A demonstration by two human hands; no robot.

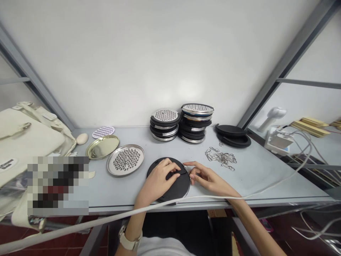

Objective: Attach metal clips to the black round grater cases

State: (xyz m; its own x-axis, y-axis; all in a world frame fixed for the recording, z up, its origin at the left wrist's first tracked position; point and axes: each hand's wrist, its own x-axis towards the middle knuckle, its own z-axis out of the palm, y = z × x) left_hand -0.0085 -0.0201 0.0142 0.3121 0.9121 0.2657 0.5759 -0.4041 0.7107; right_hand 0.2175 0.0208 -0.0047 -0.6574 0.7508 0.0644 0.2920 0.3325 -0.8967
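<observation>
A round black plastic holder [173, 188] lies flat near the front edge of the table, with a metal rim showing along its lower right. My left hand [162, 177] rests on top of it, fingers bent and thumb pressed on the surface near a raised strip. At the holder's right edge, the thumb and fingers of my right hand [205, 176] close on a small metal clip [187, 169], partly hidden by the fingertips. To the right lies a loose pile of similar metal clips [221, 157].
Two stacks of round graters in black holders [165, 122] [195, 122] stand by the wall. Left are a grater plate [125, 160], gold lid [102, 147] and purple grater disc [103, 132]. Black holders [233, 135] sit back right. A white cable [106, 221] crosses in front.
</observation>
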